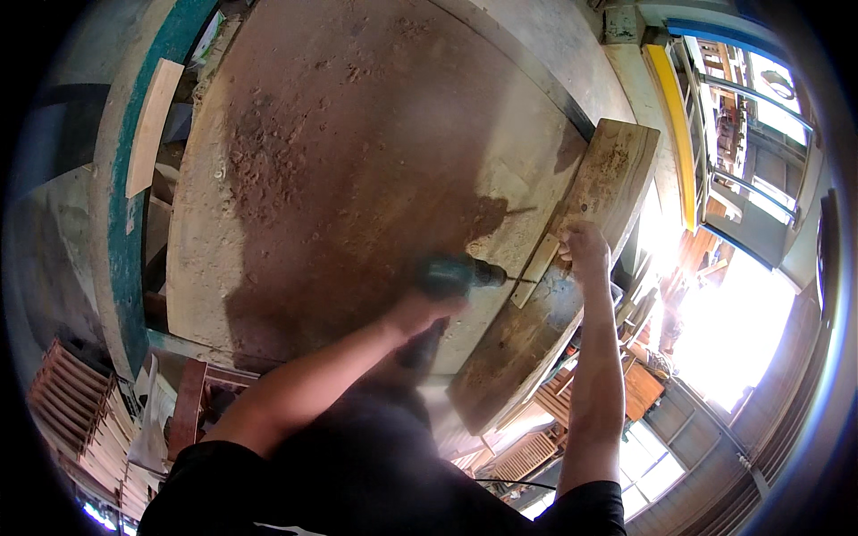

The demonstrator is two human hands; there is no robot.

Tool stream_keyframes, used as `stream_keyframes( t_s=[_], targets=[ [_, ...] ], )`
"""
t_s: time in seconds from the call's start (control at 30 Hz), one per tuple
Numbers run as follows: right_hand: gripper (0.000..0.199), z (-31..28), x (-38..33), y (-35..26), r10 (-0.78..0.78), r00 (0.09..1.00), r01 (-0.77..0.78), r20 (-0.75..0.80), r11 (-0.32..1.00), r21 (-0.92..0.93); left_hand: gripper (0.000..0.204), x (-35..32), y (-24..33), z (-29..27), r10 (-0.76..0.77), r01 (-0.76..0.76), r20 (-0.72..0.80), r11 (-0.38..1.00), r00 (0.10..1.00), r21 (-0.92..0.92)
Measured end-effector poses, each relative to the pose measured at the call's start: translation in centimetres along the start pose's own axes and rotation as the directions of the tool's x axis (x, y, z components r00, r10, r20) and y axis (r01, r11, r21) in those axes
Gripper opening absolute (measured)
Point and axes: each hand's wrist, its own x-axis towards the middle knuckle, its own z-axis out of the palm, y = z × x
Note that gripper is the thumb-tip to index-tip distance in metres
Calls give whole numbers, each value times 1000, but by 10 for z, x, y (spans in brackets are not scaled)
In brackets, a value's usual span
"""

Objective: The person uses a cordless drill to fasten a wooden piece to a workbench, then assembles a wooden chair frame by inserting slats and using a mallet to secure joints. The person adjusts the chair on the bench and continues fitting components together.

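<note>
Left hand (427, 313) was clamped on 1 drill (449, 275); apart from it, right hand (587, 253) curled at 1 wooden strip (540, 263) on 1 thick plank (615, 165), grip unclear.

A teal drill (447, 275) points at a pale strip (538, 268) on a plank (561, 302).

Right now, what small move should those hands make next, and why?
Probably ease the green drill slightly forward with the left hand: its bit points at the lower end of the small wooden strip on the plank, while the right hand sits by the strip's upper end, perhaps steadying it.
</note>
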Motion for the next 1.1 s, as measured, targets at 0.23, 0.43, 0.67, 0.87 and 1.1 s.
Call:
stream_keyframes(
  t_s=[0.23,0.43,0.67,0.87,1.1],
  targets=[
    [19,-16,-28,-3,-99,926,47,364,987,151,36,-7,28,-8,77,-70,34,982,996,-178],
    [20,-10,-27,-3,-74,910,-22,408,974,226,35,-2,29,-6,82,-75,41,985,996,-152],
    [21,-7,-19,7,-58,893,-95,446,945,312,34,-2,32,1,48,-48,-2,982,999,-181],
    [23,-9,-20,3,-11,901,-148,433,932,331,34,6,31,1,51,-47,24,985,998,-164],
    [24,-15,-5,-21,-14,897,10,441,1000,12,32,15,61,3,1,1,16,990,1000,-143]
  ],
)
